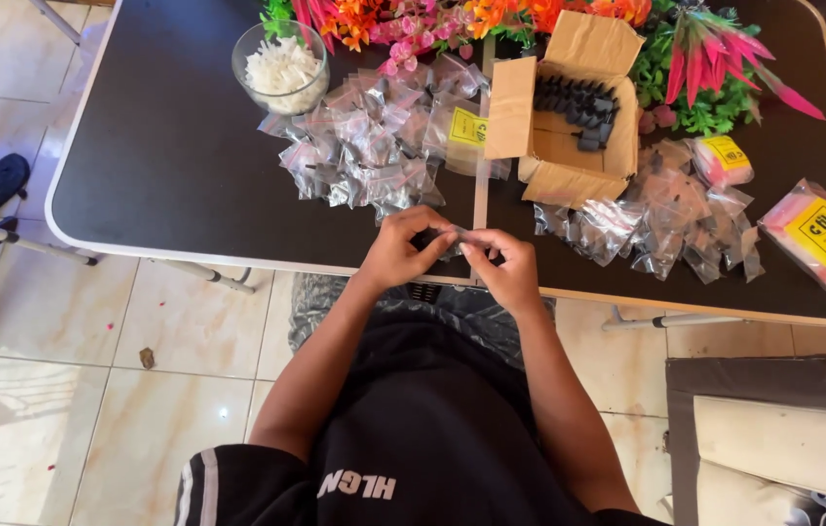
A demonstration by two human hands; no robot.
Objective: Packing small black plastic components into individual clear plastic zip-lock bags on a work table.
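Small clear bag lies crosswise between left hand and right hand; both pinch its ends, at tabletop edge.

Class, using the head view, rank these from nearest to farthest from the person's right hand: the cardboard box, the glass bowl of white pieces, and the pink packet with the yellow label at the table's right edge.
1. Cardboard box: just beyond the right hand, mid-table.
2. Pink packet: far right edge.
3. Glass bowl: far left, back of table.
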